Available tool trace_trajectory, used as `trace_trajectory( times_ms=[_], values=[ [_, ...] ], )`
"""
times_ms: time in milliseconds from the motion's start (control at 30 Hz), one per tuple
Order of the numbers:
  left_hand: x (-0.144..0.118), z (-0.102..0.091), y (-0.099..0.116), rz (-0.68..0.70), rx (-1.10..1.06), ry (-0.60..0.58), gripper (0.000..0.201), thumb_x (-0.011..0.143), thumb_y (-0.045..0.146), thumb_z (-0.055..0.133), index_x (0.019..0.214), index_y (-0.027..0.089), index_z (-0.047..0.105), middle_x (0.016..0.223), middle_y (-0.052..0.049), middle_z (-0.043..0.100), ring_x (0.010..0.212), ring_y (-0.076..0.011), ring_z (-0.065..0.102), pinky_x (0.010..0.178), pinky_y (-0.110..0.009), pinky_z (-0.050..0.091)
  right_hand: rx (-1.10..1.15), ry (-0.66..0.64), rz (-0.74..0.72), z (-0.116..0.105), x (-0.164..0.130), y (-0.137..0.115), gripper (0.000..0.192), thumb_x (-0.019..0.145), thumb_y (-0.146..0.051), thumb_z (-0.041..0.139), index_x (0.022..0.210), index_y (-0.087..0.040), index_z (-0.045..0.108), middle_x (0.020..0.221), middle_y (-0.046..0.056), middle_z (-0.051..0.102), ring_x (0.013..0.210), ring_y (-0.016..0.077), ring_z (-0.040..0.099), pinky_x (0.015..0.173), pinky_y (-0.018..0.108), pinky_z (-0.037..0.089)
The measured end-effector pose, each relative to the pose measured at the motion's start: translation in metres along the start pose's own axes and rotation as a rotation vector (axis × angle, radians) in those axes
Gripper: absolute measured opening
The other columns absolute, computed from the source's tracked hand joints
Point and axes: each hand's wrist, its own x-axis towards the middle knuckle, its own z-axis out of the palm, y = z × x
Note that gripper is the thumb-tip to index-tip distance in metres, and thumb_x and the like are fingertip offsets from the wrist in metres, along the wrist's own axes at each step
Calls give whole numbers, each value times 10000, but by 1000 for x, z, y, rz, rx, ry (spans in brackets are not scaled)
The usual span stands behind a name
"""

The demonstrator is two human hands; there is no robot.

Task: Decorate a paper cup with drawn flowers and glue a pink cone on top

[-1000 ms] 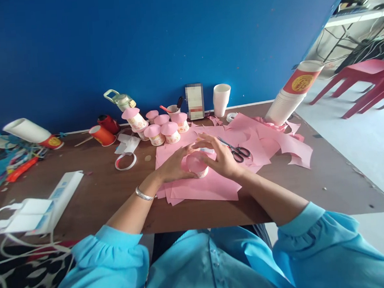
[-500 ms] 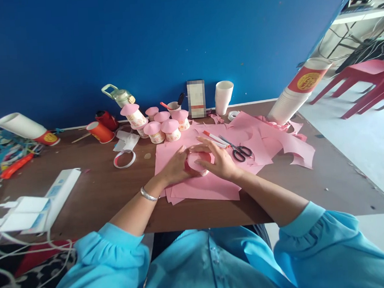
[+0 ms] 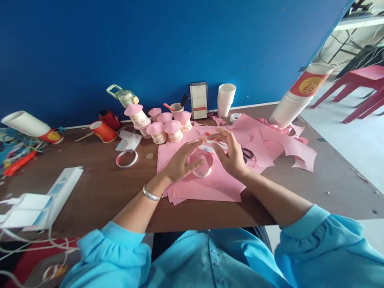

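The cup (image 3: 202, 164) stands upright between both hands. Left hand (image 3: 180, 164) touches its pink top, fingers flat. Right hand (image 3: 233, 156) is just beside it, fingers spread.

Brown wooden table (image 3: 109, 189), set against a blue wall. Under both hands, a spread of pink paper sheets (image 3: 214, 184). Just beyond the left hand (image 3: 180, 164), a cluster of pink-capped paper cups (image 3: 164, 130); further left of it, a tape ring (image 3: 126, 158) and a white power strip (image 3: 55, 193). Right of the right hand (image 3: 232, 156), partly hidden scissors (image 3: 248, 154); beyond, a tilted cup stack (image 3: 294, 99).
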Motion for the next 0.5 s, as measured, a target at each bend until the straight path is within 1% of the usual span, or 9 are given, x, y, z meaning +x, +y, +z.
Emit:
trace_trajectory(
  times_ms=[167, 300, 400, 500],
  values=[
    [26, 0, 4, 66, 79, -82, 605, 1002, 527, 689, 1553, 326, 539, 1587, -117, 610, 1463, -325, 578, 1245, -576, 446, -4, 72, 17, -4, 3, 1, 390, 1058, -315, 577, 1441, -284, 509, 1147, 60, 798, 1117, 229, 771, 1001, 482, 628],
    [42, -1, 12, 70, 85, -179, 574, 957, 542, 741, 1481, 336, 625, 1538, -77, 661, 1461, -319, 581, 1263, -533, 411, -5, 79, 41, -6, 5, 3, 392, 1045, -326, 587, 1428, -281, 520, 1123, 53, 798, 1080, 226, 774, 993, 484, 637],
    [50, 0, 18, 52, 86, -242, 480, 942, 515, 762, 1381, 329, 706, 1506, -58, 686, 1453, -310, 582, 1271, -514, 387, -6, 69, 72, -7, 6, 3, 393, 1036, -318, 583, 1423, -283, 529, 1101, 54, 798, 1081, 232, 772, 990, 488, 644],
    [53, 1, 21, 37, 76, -278, 382, 946, 489, 754, 1286, 317, 761, 1455, -50, 719, 1427, -308, 597, 1254, -514, 392, -11, 51, 106, -7, 6, 3, 408, 1027, -309, 580, 1431, -285, 534, 1104, 57, 795, 1094, 240, 766, 1007, 505, 637]
  ],
)
